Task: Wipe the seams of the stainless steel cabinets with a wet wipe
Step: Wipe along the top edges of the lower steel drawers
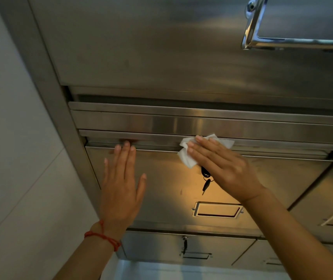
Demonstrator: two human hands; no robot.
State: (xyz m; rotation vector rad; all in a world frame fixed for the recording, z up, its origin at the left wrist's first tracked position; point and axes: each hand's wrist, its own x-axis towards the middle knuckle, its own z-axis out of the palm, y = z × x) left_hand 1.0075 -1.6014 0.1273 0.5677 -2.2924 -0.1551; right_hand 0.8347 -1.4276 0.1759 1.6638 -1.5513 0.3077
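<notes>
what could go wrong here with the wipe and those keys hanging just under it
1. The right hand presses the wet wipe right above the keys; a downward stroke might snag or knock them.
2. The left hand lies flat, fingertips at the seam; they could get pinched if the drawer shifts.

A black key [205, 185] hangs from a drawer lock, a pale tiled wall [9, 158] stands at left.
</notes>
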